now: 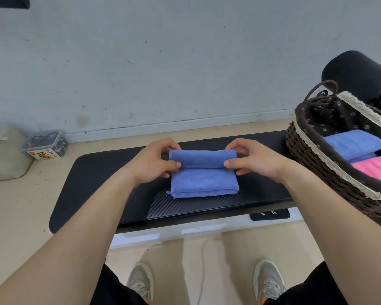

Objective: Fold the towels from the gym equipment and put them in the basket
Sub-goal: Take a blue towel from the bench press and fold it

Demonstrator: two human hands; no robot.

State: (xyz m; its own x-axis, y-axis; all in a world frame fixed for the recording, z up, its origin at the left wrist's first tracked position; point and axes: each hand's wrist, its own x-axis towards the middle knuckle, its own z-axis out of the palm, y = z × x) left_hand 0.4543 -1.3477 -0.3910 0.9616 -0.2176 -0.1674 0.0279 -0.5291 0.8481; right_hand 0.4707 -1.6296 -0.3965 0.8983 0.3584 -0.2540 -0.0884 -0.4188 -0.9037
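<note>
Shoes (141, 280) and two forearms (97, 216) fill the near edge of the view. The forearms run forward to the bench (97, 183), where the towel (204, 181) lies at mid-width, already reduced to a small stack of layers.

Left hand (154, 160) and right hand (254, 160) each pinch one end of the far fold. The fingers (172, 165) are curled narrow round the cloth, thumbs on the near side. The far part is raised into a roll above the flat lower layers. Holding both ends at once probably keeps the edges level, so that the flap lands square on the stack. This looks like one of the last folds before transfer.

Basket (317, 164) stands on the right end of the bench, near the right hand and apart from the towel. It holds a folded blue towel (352, 143) and a pink towel (376, 170), with bare lining (330, 119) beyond them. Its handle (321, 86) stands up at the far end. The near wall is raised, so the towel will likely need lifting over it.

Black pad (359, 71) sits behind the basket. Box (45, 147) rests on the floor (13, 205) at left, well apart and out of the path.
</note>
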